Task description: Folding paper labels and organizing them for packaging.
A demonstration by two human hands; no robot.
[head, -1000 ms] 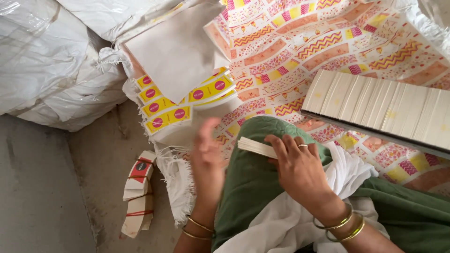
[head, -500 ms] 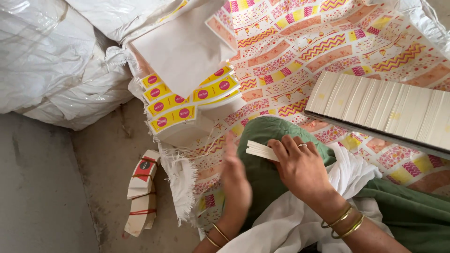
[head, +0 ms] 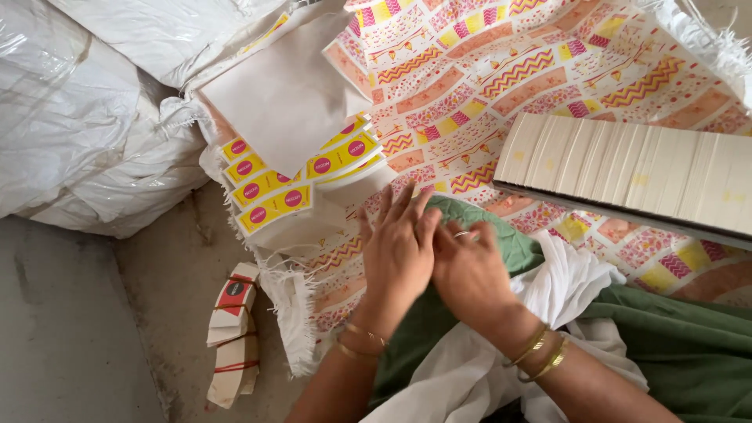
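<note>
Left hand (head: 398, 252) and right hand (head: 468, 272) pressed together over green cloth (head: 470, 223), fingers flat, whatever they hold hidden, grip unclear, glossy yellow label stacks (head: 270, 188) just far-left, pale card row (head: 627, 168) far right, banded bundle (head: 233, 337) on grey floor.

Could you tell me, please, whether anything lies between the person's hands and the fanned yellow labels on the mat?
Nothing visible does. The left hand and right hand rest together on the green cloth; only bare patterned mat separates them from the yellow labels.
</note>
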